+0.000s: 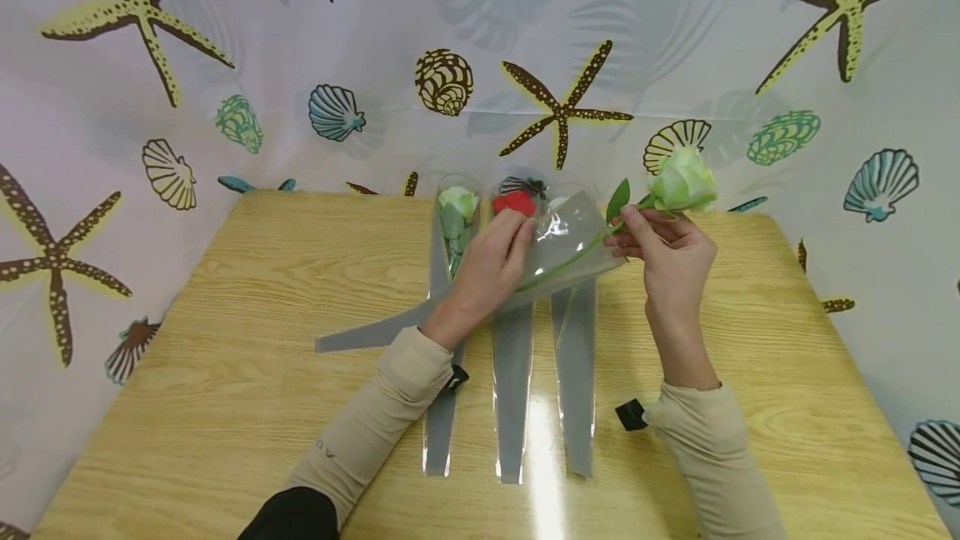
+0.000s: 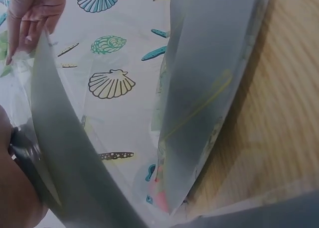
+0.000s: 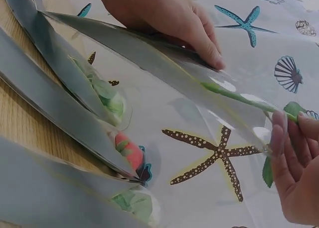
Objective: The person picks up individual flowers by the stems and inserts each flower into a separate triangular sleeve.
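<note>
My left hand point(image 1: 489, 261) grips a clear and grey plastic flower sleeve point(image 1: 375, 330), its narrow end pointing left and its wide mouth to the right. My right hand point(image 1: 678, 261) pinches the green stem of a pale green artificial rose point(image 1: 684, 180) just below the bloom, close to the sleeve's mouth. The lower stem point(image 3: 224, 92) runs inside the sleeve, seen through the film in the right wrist view. A leaf point(image 1: 618, 198) sticks out by the right fingertips, and the bloom stays outside the sleeve.
Beneath, on the wooden table point(image 1: 247, 290), lie three filled sleeves: a left one with a pale green rose point(image 1: 459, 202), a middle one with a red rose point(image 1: 514, 204), and a right sleeve point(image 1: 576, 390) partly covered. A shell-and-starfish cloth point(image 1: 480, 15) hangs behind the table.
</note>
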Motion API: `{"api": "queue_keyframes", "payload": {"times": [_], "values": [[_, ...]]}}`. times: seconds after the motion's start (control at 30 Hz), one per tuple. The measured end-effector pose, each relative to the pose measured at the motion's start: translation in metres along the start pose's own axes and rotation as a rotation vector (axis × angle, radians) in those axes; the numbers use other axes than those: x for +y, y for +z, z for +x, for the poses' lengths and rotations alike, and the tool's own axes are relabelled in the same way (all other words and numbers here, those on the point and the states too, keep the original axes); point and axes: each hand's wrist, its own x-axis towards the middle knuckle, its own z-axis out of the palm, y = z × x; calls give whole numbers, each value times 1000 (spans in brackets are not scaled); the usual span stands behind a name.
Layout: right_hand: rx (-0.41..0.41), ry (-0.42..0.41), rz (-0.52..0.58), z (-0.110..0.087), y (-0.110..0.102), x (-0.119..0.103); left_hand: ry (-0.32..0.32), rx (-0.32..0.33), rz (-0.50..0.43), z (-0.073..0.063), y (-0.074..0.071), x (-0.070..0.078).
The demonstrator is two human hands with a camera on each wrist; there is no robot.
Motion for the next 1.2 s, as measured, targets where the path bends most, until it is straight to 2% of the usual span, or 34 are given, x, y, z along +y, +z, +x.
{"api": "queue_keyframes", "payload": {"times": [0.13, 0.3, 0.5, 0.63, 0.77, 0.87, 1.2], "values": [[-25, -40, 15, -2, 2, -1, -14, -8, 21, -1, 0, 1], [-54, -30, 0, -2, 2, 1, -14, -10, 15, 0, 0, 2], [-13, 12, -106, -2, 3, 0, -12, 2, -1, 0, 0, 1], [23, 84, -202, -3, 3, -3, -14, 12, -3, -1, 1, 1], [44, 222, -197, -3, 2, -5, -8, 36, 2, -1, 1, 1], [51, 292, -190, -1, 0, -6, 1, 50, 5, -1, 1, 1], [24, 334, -130, -3, 1, -7, -8, 51, 12, -1, 1, 3]]}}
